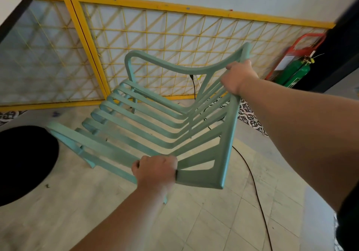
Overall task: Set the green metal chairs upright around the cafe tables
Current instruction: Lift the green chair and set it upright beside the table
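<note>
We grip the green chair: the fingers of our left hand curl round its armrest, those of our right hand round its back. A black cable lies on the floor beside the chair.

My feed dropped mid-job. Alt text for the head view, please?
A person holds a pale green slatted chair with both hands: the left hand grips its near armrest, the right hand its backrest top rail. Behind stand a yellow lattice fence and a green fire extinguisher; a black cable crosses the tiled floor.
</note>
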Tool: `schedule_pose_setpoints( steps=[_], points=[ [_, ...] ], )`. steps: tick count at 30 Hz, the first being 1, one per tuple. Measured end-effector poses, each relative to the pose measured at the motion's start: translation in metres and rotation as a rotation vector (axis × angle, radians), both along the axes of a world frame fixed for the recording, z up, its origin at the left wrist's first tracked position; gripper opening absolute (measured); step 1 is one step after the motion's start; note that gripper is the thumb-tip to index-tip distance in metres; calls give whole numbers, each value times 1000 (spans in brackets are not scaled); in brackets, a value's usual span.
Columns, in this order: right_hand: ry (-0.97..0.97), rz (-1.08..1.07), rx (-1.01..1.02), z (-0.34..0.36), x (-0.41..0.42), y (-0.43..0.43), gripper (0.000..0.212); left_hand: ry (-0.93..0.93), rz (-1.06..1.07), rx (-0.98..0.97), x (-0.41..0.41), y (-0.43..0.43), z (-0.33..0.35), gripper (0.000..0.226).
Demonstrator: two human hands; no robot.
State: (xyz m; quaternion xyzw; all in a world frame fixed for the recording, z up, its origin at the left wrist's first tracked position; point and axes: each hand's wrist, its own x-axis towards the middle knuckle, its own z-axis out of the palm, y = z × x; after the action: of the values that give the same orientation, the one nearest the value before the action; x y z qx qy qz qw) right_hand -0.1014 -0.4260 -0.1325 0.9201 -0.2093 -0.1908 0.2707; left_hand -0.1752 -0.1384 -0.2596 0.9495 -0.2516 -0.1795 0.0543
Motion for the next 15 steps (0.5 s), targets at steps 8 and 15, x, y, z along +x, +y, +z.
schedule_pose_setpoints(
  steps=[8,15],
  points=[
    [-426,-247,464,-4,12,-31,52,13,132,-67,-9,-29,-6,28],
    [-645,-284,696,-5,29,-54,49,48,113,-46,-7,-63,-4,30]
  ],
)
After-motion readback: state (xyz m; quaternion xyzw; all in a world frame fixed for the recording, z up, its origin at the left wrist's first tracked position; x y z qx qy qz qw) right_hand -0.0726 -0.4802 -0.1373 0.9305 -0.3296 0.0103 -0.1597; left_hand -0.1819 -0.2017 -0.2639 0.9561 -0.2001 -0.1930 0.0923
